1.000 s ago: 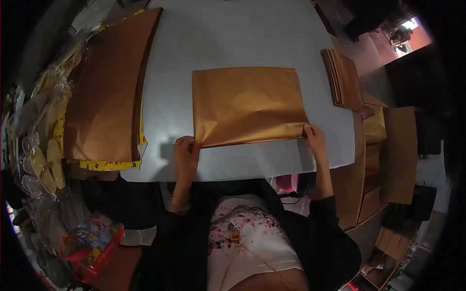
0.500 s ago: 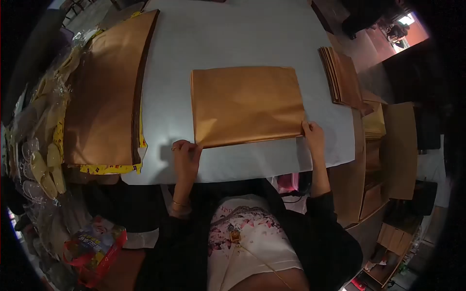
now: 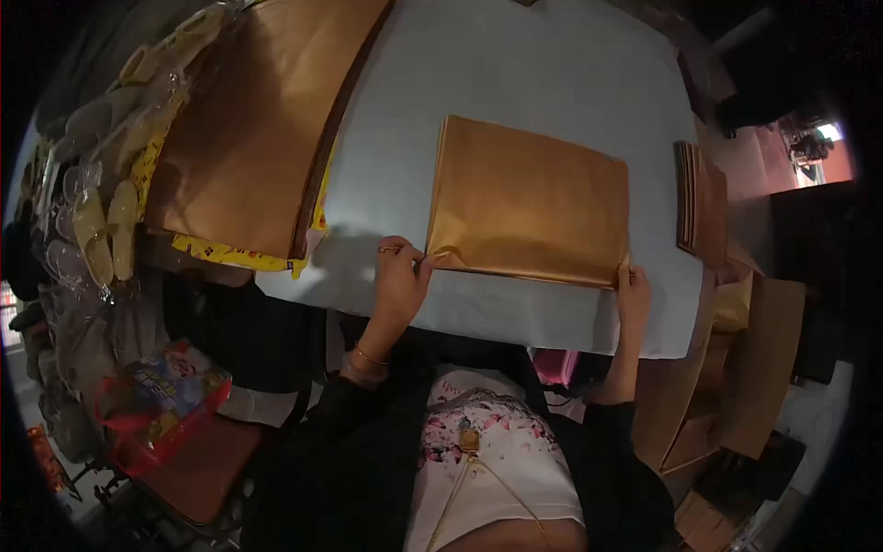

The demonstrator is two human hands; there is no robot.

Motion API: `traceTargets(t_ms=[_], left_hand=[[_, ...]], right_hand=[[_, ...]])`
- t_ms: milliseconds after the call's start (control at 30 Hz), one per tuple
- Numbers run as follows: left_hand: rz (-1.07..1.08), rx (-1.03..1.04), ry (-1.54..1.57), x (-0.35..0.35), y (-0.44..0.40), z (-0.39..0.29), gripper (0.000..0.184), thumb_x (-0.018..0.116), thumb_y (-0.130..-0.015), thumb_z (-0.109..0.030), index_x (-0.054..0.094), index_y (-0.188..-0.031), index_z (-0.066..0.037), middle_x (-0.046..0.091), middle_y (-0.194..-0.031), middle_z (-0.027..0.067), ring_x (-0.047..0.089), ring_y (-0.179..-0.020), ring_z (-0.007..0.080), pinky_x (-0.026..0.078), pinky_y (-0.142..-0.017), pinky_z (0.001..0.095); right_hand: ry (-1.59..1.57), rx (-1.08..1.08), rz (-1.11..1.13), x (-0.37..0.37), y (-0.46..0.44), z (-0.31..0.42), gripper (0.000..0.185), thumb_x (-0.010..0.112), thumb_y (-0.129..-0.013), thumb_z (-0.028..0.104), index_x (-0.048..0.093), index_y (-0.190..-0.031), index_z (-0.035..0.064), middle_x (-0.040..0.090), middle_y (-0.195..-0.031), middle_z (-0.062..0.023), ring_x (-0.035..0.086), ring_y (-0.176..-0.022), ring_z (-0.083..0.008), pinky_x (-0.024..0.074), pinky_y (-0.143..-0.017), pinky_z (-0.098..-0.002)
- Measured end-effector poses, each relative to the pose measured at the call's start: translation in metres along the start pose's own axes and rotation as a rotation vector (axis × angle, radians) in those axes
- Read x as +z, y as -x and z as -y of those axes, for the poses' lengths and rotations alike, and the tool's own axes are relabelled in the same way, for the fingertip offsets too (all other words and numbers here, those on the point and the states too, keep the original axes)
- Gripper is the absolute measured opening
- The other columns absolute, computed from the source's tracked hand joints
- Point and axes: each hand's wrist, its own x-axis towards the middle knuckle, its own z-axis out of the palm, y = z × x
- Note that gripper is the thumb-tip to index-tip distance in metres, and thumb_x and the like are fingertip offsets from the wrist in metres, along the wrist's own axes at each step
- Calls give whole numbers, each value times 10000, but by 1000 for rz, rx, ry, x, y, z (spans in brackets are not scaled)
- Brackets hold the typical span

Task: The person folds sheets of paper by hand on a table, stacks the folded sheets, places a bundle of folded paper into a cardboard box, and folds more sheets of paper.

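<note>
On the pale table lies a folded golden-brown sheet (image 3: 533, 202), smooth and slightly shiny, with layered edges at its left and near sides. My left hand (image 3: 401, 278), with a ring and a bracelet, pinches its near left corner, which is a little creased. Thumb and fingers of my right hand (image 3: 633, 290) are closed on the near right corner. The sheet rests flat between both hands.
A stack of large brown sheets (image 3: 262, 120) on yellow printed wrapping (image 3: 230, 253) stands to the left, beside plastic-wrapped slippers (image 3: 92, 235). Folded brown pieces (image 3: 704, 202) lie at the table's right edge, above an open cardboard box (image 3: 763, 359). A red bag (image 3: 170, 405) sits lower left.
The camera view has turned, so table and sheet appear tilted and farther right. Both hands keep their hold on the near corners, and the sheet stays folded.
</note>
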Motion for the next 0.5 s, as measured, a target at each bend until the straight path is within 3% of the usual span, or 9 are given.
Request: traceTargets(t_ms=[167, 267, 300, 333, 433, 500], left_hand=[[-14, -28, 41, -5, -1, -9, 128, 675, -786, -95, 596, -806, 3, 514, -849, 152, 505, -877, 313, 426, -754, 375], [14, -81, -5, -6, 0, -11, 125, 667, -794, -99, 584, -794, -5, 507, -809, 137, 514, -844, 294, 434, -724, 368], [40, -136, -7, -11, -3, -20, 147, 644, -833, -128, 569, -806, -4, 530, -730, 108, 541, -683, 228, 444, -598, 344], [39, -139, -2, -9, -2, -19, 147, 644, -833, -128, 569, -806, -4, 530, -730, 108, 541, -683, 228, 444, -598, 344], [212, -400, 321, -11, -4, -17, 212, 549, -925, -225, 557, -885, -17, 602, -663, 48, 486, -418, 100, 361, -387, 262], [315, -639, 519, -16, -7, -22, 232, 526, -937, -242, 538, -908, -12, 613, -701, 40, 509, -429, 90, 367, -382, 227]], right_hand=[[26, 63, -8, -3, 3, 10, 348, 517, -912, 311, 596, -942, -27, 621, -781, -160, 582, -705, -247, 447, -661, -352], [26, -15, -15, 0, 2, 1, 355, 518, -915, 320, 582, -938, -29, 607, -775, -152, 565, -703, -241, 442, -670, -346], [31, -17, -15, 3, 1, -5, 355, 518, -915, 320, 582, -938, -29, 607, -775, -152, 565, -703, -241, 442, -670, -346], [-23, 4, -23, 6, 0, -11, 349, 517, -917, 316, 578, -934, -28, 603, -772, -148, 560, -704, -238, 440, -672, -344], [-35, -12, -29, 4, 0, -15, 330, 514, -920, 300, 573, -926, -25, 597, -768, -135, 553, -710, -226, 438, -672, -341], [3, -51, -25, 5, -1, -18, 317, 512, -922, 288, 571, -922, -23, 596, -767, -127, 551, -714, -218, 438, -672, -340]])
